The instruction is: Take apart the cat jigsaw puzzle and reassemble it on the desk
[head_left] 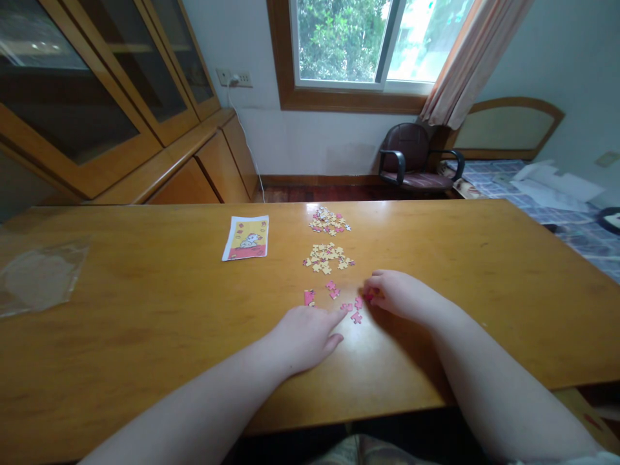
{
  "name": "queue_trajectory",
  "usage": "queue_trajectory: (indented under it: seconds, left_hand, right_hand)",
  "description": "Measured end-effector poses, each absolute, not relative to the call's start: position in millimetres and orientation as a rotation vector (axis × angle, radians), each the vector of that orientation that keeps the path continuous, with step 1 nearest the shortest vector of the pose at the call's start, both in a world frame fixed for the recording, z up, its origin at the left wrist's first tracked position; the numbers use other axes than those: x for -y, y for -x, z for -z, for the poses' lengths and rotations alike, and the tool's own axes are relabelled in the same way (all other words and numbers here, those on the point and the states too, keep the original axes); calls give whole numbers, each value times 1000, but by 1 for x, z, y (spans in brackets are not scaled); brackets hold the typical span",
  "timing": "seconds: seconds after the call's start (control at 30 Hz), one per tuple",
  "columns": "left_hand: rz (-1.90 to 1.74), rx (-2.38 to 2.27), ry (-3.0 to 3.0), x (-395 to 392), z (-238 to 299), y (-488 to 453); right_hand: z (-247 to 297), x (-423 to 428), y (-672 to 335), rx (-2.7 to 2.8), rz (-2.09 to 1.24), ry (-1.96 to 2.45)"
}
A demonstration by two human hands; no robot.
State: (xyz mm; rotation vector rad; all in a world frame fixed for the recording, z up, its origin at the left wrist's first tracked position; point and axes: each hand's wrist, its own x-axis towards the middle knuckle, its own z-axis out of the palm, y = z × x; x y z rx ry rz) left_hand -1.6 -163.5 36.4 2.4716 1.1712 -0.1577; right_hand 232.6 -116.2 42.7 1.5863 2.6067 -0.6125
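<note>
My left hand [307, 337] rests low over the table, its index finger stretched out to the edge of a pink puzzle piece [347, 307] and its thumb apart. My right hand [394, 292] has its fingers curled in a pinch on a pink puzzle piece [369, 298], partly hidden under the fingertips. Between the hands lie loose pink pieces, one [356, 318] nearest me and another [358, 302] just beyond it. Two pink pieces [332, 289] lie farther up, close together. Beyond my left knuckles is a pink piece or joined pieces [309, 297], partly covered by the hand.
A pile of mostly yellow puzzle pieces [327, 258] lies past the hands, and a mixed pile [329, 221] sits behind it. A picture card [248, 238] with a white animal is to the left. A clear plastic bag [41, 278] lies at the table's [159, 278] far left.
</note>
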Motion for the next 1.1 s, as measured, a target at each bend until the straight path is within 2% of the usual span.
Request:
queue_trajectory:
  seconds: [0.13, 0.4, 0.63, 0.93, 1.1]
  left_hand:
    - [139, -1169, -2450, 163, -36, 2]
    - [170, -1175, -2463, 163, -38, 2]
    - [157, -1170, -2481, 163, -37, 2]
    - [165, -1173, -2454, 163, -40, 1]
    - [164, -1175, -2448, 163, -41, 1]
  right_hand:
    - [-43, 114, -236, -2590, 662, -1693]
    - [-38, 113, -221, -2531, 1380, -1973]
    - [-24, 116, -205, -2393, 1761, -1933]
    - [-21, 116, -203, -2533, 1449, -1852]
    - [-17, 118, -202, -2707, 1134, -1803]
